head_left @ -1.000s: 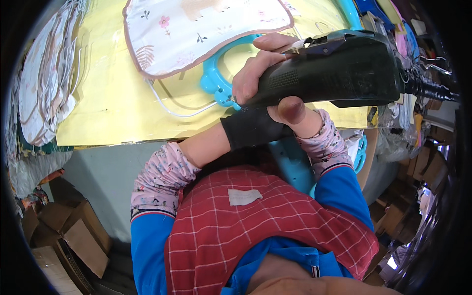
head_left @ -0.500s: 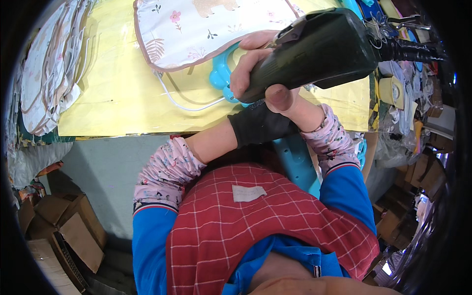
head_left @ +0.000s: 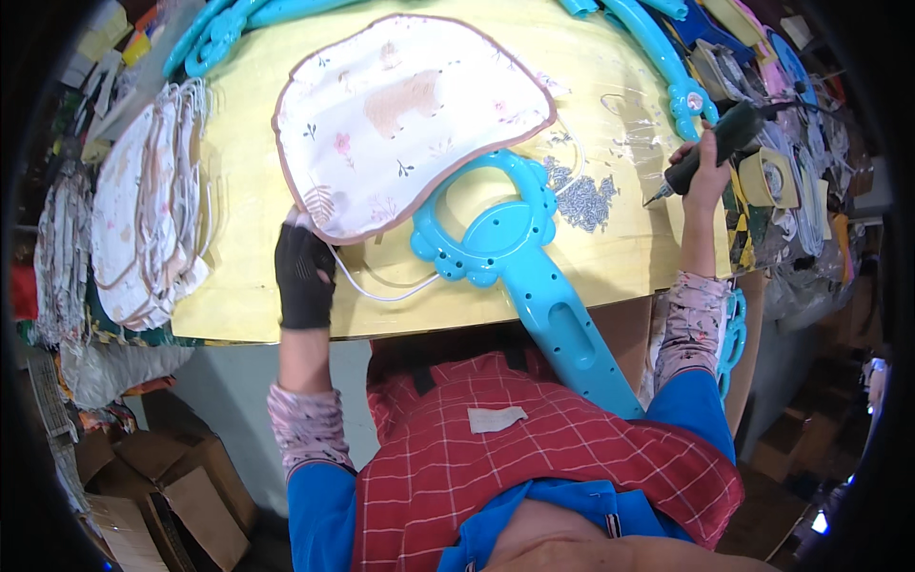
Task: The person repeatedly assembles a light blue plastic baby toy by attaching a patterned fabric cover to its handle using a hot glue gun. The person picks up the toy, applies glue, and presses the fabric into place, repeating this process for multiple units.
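My left hand [head_left: 305,272], in a black glove, pinches the lower left corner of a white printed fabric panel [head_left: 400,105] with a brown border. A white cord [head_left: 376,294] runs from under that corner to a turquoise plastic piece [head_left: 548,291]. This piece has a scalloped ring head and a long handle dotted with screw holes; its ring lies by the panel's lower edge, and the handle reaches past the table edge toward my apron. On the right, my bare right hand [head_left: 707,170] is wrapped round a dark electric screwdriver [head_left: 724,138], its bit pointing down left over the table.
Loose small screws [head_left: 583,198] lie heaped on the yellow tabletop [head_left: 238,276]. Similar fabric panels [head_left: 143,210] are stacked at the left. More turquoise parts [head_left: 653,57] lie along the far side. A yellow container [head_left: 767,176] stands at right; cardboard boxes [head_left: 181,477] sit below left.
The screwdriver has swung away to the right with my right hand. My left hand has come out from beneath my right wrist to the panel's corner. The turquoise ring is uncovered.
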A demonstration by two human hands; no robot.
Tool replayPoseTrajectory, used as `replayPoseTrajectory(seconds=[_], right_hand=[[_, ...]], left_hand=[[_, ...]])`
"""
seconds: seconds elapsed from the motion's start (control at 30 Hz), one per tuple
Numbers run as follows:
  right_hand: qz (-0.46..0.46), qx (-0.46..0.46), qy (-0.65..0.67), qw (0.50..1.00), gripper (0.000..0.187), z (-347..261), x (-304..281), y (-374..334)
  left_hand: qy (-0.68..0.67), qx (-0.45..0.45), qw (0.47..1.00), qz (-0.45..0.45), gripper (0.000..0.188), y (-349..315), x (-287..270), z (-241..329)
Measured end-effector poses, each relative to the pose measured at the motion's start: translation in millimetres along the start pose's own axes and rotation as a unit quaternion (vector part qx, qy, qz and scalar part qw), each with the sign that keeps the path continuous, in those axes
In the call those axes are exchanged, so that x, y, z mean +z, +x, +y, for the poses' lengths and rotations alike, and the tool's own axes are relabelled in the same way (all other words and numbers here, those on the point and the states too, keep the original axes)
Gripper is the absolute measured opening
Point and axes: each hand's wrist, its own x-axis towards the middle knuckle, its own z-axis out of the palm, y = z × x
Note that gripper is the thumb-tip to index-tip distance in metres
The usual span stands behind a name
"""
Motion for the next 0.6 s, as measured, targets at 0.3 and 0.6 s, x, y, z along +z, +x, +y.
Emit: replayPoseTrajectory(seconds=[0.3, 0.6], right_hand=[[-0.131, -0.045, -0.139, 0.981, 0.033, -7.4, 19.1, -78.9], [-0.171, 0.059, -0.103, 0.978, 0.031, 18.3, 58.0, -95.4]], left_hand=[[-0.517, -0.279, 0.809, 0.020, 0.031, 74.5, -51.4, 58.1], [-0.476, -0.151, 0.864, 0.070, 0.040, 53.5, -37.1, 62.5]])
